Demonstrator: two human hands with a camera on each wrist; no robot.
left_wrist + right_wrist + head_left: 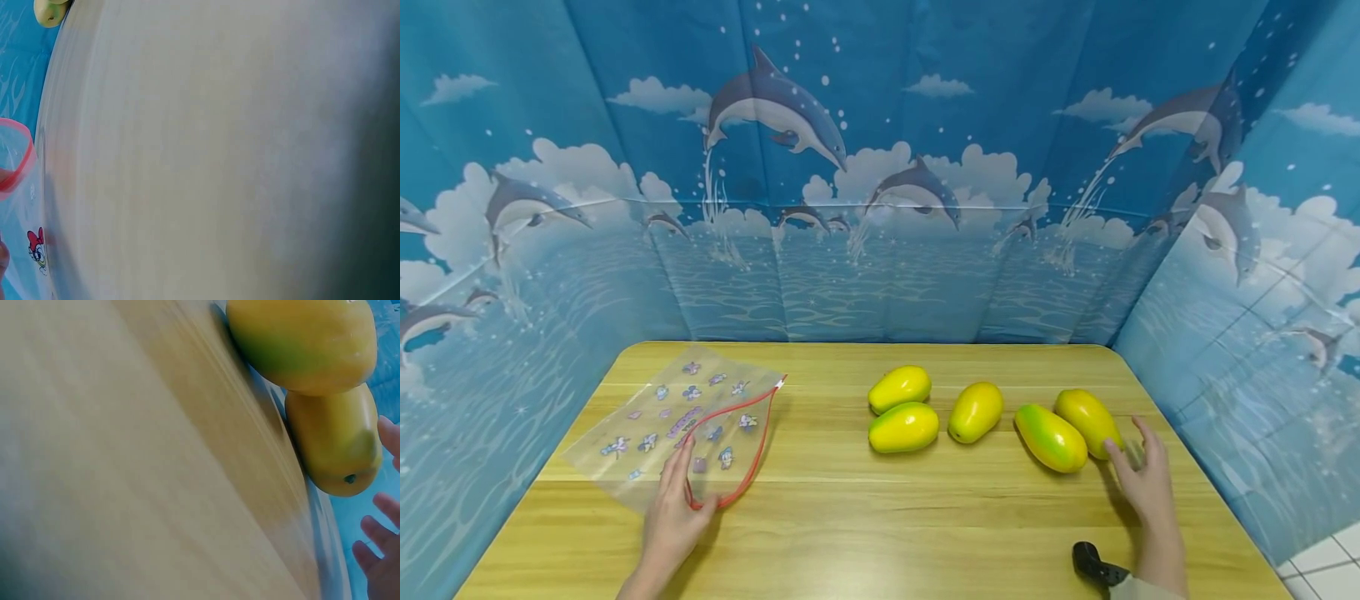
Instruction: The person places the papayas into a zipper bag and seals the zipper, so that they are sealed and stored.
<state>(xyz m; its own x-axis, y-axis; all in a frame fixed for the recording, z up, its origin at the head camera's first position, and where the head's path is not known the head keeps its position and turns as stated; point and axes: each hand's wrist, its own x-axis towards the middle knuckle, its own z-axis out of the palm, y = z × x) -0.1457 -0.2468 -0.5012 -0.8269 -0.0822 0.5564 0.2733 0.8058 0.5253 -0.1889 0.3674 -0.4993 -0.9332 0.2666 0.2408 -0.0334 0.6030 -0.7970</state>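
On the left of the table lies a clear zip bag (655, 408) with cartoon prints and a red zip edge, its mouth bowed apart. My left hand (673, 521) grips the bag at the near end of that red edge, thumb on the rim and fingers along the film. At the right, my right hand (1146, 487) is spread beside a yellow mango (1086, 421), its thumb near the fruit's end. A greener mango (1051, 439) touches that one on its left. In the right wrist view, the fingers (378, 534) stand apart from the mango.
Three more mangoes lie mid-table: one farther back (900, 388), one in front of it (904, 427) and one to the right (976, 412). A black strap-like piece (1097, 565) is at my right wrist. A dolphin-print curtain (880, 275) surrounds the table's back and sides.
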